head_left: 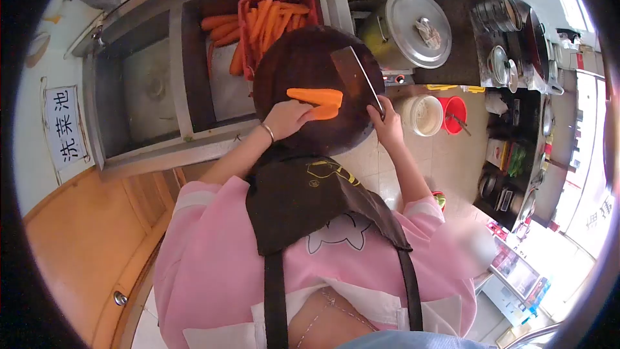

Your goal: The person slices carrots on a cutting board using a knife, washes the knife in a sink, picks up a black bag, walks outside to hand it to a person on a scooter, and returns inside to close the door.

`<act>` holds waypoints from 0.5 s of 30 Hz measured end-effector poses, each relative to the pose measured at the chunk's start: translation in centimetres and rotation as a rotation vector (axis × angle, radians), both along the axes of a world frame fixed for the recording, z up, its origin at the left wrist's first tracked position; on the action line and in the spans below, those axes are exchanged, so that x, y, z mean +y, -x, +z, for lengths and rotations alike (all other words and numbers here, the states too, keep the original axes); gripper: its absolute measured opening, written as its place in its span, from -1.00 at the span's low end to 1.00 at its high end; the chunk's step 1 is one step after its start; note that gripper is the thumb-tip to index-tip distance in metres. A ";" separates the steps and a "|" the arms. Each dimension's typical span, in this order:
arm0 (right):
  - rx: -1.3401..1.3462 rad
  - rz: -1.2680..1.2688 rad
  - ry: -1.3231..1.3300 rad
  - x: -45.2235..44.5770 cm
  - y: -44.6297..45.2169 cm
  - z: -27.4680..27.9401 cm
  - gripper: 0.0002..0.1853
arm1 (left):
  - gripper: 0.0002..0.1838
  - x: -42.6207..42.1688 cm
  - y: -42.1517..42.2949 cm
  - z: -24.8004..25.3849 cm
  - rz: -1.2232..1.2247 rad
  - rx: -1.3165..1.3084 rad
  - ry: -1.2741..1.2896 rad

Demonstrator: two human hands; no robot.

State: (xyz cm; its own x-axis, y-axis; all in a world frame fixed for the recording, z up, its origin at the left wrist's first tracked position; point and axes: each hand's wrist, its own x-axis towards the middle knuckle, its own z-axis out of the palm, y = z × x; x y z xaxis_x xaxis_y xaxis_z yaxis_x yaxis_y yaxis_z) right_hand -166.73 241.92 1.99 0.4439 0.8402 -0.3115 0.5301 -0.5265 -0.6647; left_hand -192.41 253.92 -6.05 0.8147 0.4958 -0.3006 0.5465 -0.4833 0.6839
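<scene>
Over a round dark board [290,58], my left hand [289,118] has its fingers closed on a peeled carrot [323,105], which shows as two orange lengths lying close together and parting towards the left. My right hand [389,121] grips the handle of a cleaver [355,71]. The blade is tilted up and to the left, just right of the carrot and apart from it. Behind the board, a red basket [311,0] full of carrots [266,22] stands in the sink, with more carrots [223,29] beside it.
An empty sink basin [152,84] is at the left. A large lidded pot [413,32] stands right of the board. A white bucket [423,116] and a red bucket [454,115] are on the floor. Shelves [516,155] with pans are further right.
</scene>
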 end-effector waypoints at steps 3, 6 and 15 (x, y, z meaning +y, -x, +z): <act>-0.008 -0.047 0.013 -1.3 -0.5 -0.9 -0.58 | -0.78 0.8 -0.7 -0.8 0.078 -0.225 -0.342; -0.004 -0.043 -0.025 -2.0 -0.4 -0.5 -0.56 | -0.74 1.6 -1.9 1.8 0.196 -0.315 -0.419; -0.010 -0.077 -0.027 -2.5 0.1 -0.7 -0.59 | -0.73 4.1 -4.5 -1.3 0.106 -0.292 -0.289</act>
State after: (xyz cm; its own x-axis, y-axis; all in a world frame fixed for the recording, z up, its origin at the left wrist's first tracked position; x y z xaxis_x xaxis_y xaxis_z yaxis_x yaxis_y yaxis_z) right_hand -166.85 239.41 1.29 0.5107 0.8114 -0.2843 0.4953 -0.5480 -0.6741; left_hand -187.90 258.04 -7.35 0.7851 0.6113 0.0996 0.4065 -0.6298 0.6619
